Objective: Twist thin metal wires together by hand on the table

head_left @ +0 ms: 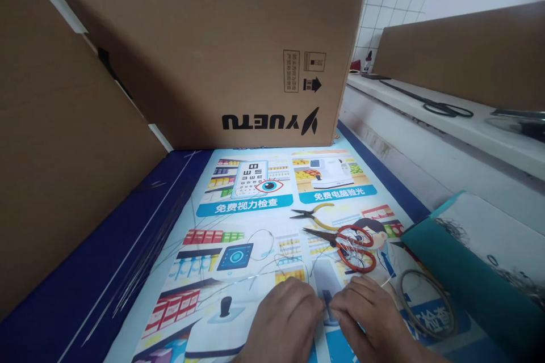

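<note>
My left hand [284,317] and my right hand [369,317] rest close together low in the view, knuckles up, fingers curled in a pinch where they meet. A thin silvery wire [272,273] runs out from between them across the printed poster [238,221] and loops away to the left. What the fingertips pinch beyond the wire is hidden. Red-handled scissors [347,245] lie just beyond my right hand, and small yellow-handled pliers [313,214] lie behind them.
A large cardboard box [213,51] stands at the back, another cardboard panel [55,142] on the left. A wire ring [427,302] lies right of my right hand. A teal box [477,289] holds more wire. Black scissors [434,103] lie on the white ledge.
</note>
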`<state>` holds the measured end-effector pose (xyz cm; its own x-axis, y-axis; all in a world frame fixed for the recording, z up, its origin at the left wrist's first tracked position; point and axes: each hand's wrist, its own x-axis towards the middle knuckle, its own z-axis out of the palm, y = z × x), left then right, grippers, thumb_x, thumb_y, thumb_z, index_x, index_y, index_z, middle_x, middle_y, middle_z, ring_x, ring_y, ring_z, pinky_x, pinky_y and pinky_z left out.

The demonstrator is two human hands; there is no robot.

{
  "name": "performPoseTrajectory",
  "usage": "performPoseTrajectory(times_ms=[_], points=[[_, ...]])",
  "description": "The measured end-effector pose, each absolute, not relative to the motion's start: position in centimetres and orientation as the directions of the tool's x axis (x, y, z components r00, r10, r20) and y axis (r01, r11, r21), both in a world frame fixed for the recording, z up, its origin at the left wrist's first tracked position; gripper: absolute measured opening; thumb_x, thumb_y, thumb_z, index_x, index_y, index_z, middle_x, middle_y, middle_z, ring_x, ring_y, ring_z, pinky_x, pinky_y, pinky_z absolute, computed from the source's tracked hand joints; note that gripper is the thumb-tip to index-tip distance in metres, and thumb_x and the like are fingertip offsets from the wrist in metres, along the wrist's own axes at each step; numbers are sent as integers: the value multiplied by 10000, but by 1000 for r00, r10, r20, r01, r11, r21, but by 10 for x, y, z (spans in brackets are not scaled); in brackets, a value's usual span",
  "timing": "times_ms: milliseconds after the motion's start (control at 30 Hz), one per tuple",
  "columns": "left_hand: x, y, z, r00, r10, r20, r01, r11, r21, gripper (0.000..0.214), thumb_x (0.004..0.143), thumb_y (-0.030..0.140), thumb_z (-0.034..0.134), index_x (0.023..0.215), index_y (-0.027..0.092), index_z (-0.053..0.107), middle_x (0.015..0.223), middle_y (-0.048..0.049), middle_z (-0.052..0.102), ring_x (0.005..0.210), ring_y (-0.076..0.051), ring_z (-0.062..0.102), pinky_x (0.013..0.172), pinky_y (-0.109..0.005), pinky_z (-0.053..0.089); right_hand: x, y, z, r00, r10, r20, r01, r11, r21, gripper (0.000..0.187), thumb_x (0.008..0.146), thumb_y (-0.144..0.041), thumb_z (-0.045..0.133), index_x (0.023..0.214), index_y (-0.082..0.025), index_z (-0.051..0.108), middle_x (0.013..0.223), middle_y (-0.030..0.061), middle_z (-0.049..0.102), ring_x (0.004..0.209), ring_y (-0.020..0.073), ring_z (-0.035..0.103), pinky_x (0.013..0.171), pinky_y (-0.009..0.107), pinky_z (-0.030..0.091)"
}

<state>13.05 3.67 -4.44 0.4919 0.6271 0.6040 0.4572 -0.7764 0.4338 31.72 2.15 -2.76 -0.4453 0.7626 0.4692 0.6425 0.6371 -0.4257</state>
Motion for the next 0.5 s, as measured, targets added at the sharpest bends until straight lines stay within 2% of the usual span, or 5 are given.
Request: performPoseTrajectory(times_ms=[100,233,300,367,500], points=[[128,37,-40,561,460,689,496,-853,165,155,842,87,443,879,130,588,748,-81,672,678,-195,593,633,-321,488,317,19,-26,-429,797,425,615,602,-509,168,847,-98,430,757,-194,536,653,14,590,623,158,513,602,275,350],[127,35,-34,597,429,678,516,-852,84,165,862,95,428,849,151,583,694,-61,663,627,-177,582,611,-307,481,317,17,-26,-440,774,455,587,631,-507,165,842,-112,436,723,-195,515,612,5,571,584,148,494,576,265,339],[127,34,-36,571,440,693,521,-847,108,161,852,84,430,843,158,573,684,-58,653,621,-175,574,610,-303,480,316,16,-26,-450,742,498,592,665,-455,179,844,-119,436,705,-193,521,585,4,560,561,146,477,562,267,325],[130,32,-40,548,489,679,508,-839,194,155,865,110,425,804,167,555,657,-49,624,602,-170,553,582,-288,469,314,17,-27,-460,701,545,613,695,-376,210,847,-120,428,674,-190,524,552,3,547,534,143,457,540,272,305],[137,25,-55,453,675,583,441,-738,511,363,948,346,291,674,193,474,622,-37,537,569,-155,504,496,-253,400,312,20,-26,-450,605,657,661,720,-211,310,874,-124,385,594,-188,501,480,-7,514,480,133,413,498,286,254]])
